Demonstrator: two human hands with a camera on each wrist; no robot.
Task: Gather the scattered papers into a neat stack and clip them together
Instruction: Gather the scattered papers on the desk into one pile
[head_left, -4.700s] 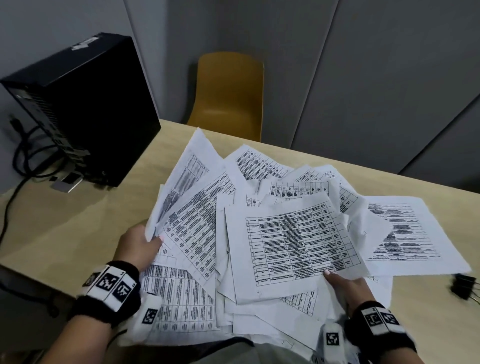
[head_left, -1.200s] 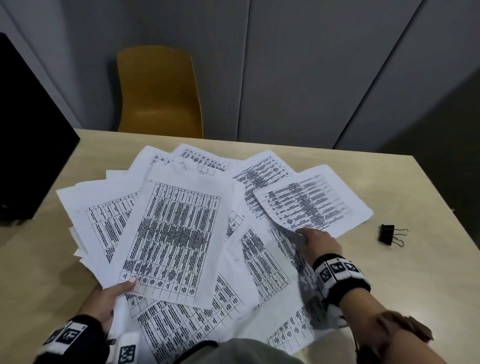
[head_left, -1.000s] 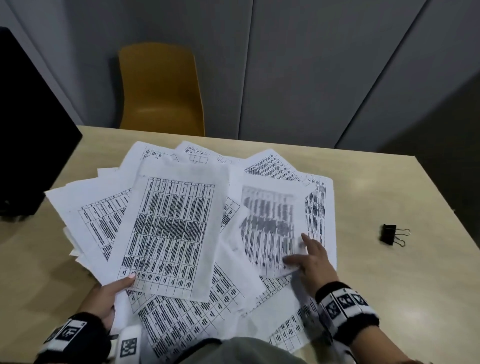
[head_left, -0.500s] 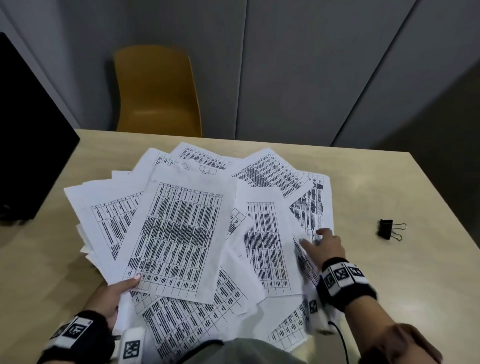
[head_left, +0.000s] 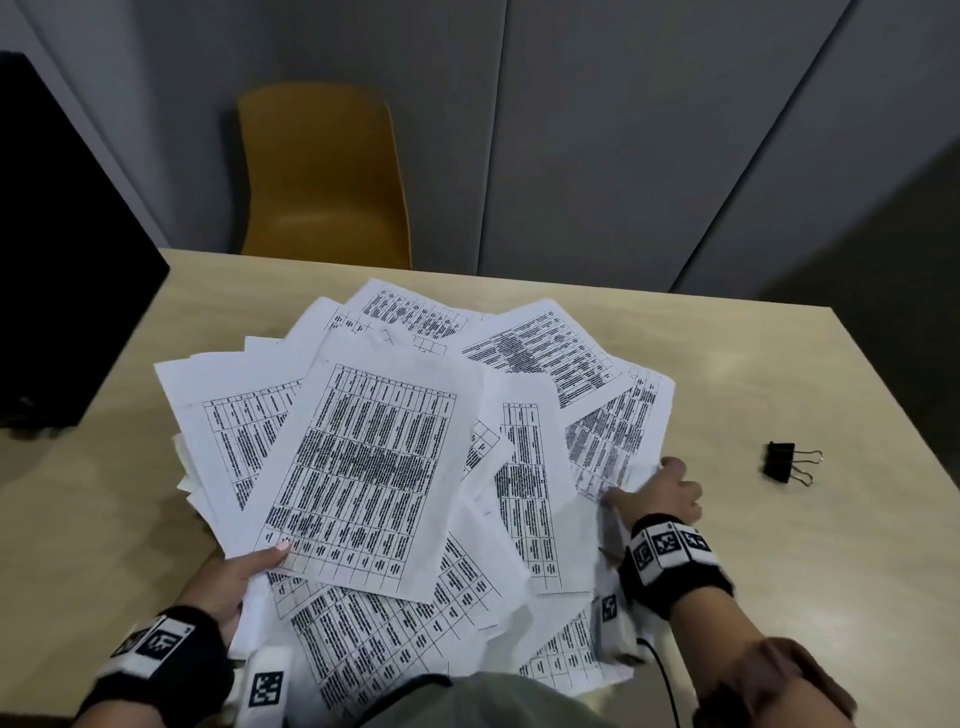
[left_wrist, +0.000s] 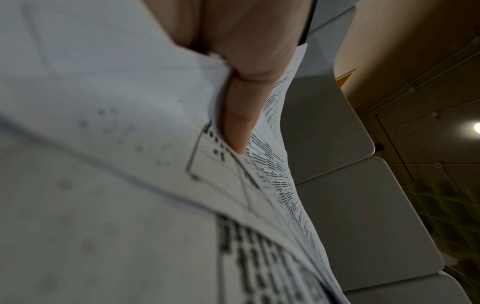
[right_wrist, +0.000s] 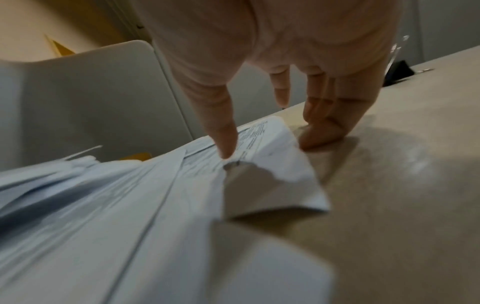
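Sheets of white printed paper (head_left: 363, 467), each carrying a dense black table, lie fanned across the middle of the pale wooden worktop (head_left: 779, 571), overlapping at all angles and nowhere squared up. The left hand (head_left: 234, 577) grips a loose sheaf at its near left corner, thumb pressed on top with the other fingers out of sight beneath, seemingly to anchor what is already collected. The right hand (head_left: 665, 493) is at the right edge of the spread, thumb on a curling corner and fingertips (right_wrist: 319, 135) down on the worktop beside it, probably to rake that outlying sheet inward; its fingers are bent but I cannot tell whether they pinch the paper. A black binder clip (head_left: 784, 462) with wire handles waits well apart at the right, unused, which suggests gathering is far from finished.
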